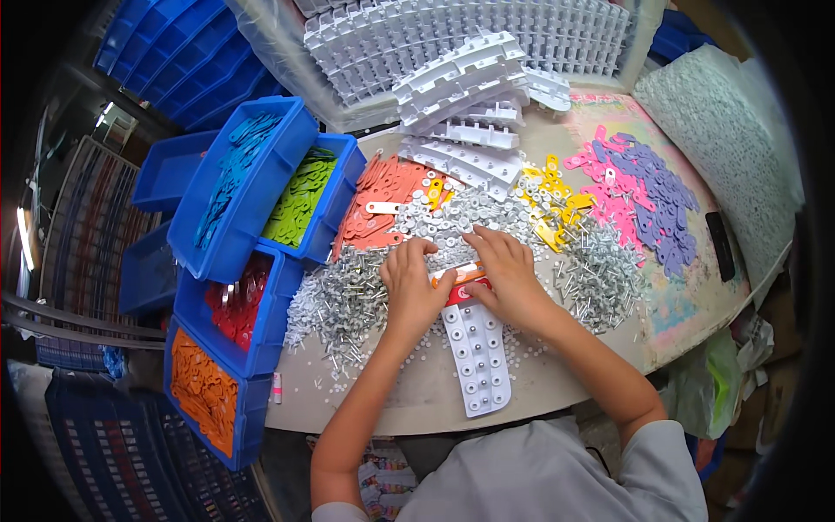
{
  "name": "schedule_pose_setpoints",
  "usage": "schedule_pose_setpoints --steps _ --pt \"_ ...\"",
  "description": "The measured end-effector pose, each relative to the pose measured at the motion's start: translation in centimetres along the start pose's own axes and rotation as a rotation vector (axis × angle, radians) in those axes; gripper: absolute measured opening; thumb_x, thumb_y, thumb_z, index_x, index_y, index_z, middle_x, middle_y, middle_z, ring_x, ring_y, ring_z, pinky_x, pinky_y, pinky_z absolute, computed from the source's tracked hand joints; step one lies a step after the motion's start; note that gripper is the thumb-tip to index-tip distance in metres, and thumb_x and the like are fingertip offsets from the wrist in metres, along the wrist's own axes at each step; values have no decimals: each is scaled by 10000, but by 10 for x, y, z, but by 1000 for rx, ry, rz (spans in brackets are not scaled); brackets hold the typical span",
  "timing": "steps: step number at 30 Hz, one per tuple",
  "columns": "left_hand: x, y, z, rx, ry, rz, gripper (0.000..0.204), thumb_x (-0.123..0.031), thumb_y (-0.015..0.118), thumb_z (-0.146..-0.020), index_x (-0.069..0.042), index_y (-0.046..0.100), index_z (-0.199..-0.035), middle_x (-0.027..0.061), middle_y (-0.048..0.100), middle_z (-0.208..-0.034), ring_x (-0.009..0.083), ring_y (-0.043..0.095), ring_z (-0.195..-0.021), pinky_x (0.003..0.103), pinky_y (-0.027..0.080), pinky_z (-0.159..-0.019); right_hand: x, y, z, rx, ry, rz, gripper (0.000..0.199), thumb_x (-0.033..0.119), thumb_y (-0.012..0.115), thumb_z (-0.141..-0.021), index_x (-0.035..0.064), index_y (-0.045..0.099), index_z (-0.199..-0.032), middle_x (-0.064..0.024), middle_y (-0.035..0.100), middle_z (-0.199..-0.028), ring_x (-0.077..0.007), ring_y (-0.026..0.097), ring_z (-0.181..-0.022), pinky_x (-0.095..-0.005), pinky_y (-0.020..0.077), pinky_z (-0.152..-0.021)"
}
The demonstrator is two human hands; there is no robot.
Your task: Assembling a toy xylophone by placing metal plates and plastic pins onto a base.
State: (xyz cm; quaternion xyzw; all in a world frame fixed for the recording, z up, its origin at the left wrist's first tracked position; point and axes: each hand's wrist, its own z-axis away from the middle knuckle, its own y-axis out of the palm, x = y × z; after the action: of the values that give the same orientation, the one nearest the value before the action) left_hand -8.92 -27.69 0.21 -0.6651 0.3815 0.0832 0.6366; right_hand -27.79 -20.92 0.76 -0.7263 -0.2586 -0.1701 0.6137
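In front of me on the table lies a long white plastic piece (476, 357) with two rows of round white washers and metal pins between them. A red flat plastic tab (458, 294) and an orange flat plastic tab (467, 272) cross its far end. My left hand (409, 277) is curled, its thumb against the left end of the orange tab. My right hand (507, 277) bends over the tab's right end, thumb on the near side and fingers beyond it. Just past my fingers spreads a pile of small white washers (452, 228). The fingers partly hide the tab's ends.
Loose metal pins (352, 291) lie left, more pins (600, 278) right. Beyond are coral tabs (374, 196), yellow tabs (552, 209), purple tabs (661, 200) and stacked white plastic pieces (465, 113). Blue bins (187, 235) of coloured tabs stand left. A dark phone-like object (720, 246) rests at the right edge.
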Motion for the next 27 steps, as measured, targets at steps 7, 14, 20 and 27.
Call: schedule_pose_setpoints --steps 7,14,20,27 --pt "2 -55 -28 -229 193 -85 605 -217 846 -805 -79 559 -1319 153 561 -1343 358 484 -1313 513 331 -1108 5 -5 -2 24 -4 30 730 192 773 -877 87 453 -1524 -170 436 -1581 -381 365 -1468 -505 254 -1209" --pt "77 -229 -108 -754 246 -402 365 -152 746 -893 -23 610 -1206 199 615 -1213 410 566 -1190 490 440 -1062 3 -9 2 41 -14 38 679 182 769 -873 84 491 -1485 -158 477 -1548 -373 395 -1444 -488 265 -1196" --pt "265 -312 -132 -152 -602 -433 962 -608 751 -865 -77 379 -1575 341 451 -1537 496 397 -1467 526 357 -1202 2 -4 -1 90 -43 17 591 196 769 -869 118 571 -1421 -145 498 -1534 -357 423 -1423 -489 276 -1177" --pt "277 -281 -142 117 -673 -358 1251 -820 637 -810 -52 168 -1678 299 274 -1680 462 273 -1561 532 275 -1264 5 -8 -7 116 -100 122 582 195 786 -853 129 593 -1399 -156 489 -1538 -374 425 -1416 -513 282 -1175"
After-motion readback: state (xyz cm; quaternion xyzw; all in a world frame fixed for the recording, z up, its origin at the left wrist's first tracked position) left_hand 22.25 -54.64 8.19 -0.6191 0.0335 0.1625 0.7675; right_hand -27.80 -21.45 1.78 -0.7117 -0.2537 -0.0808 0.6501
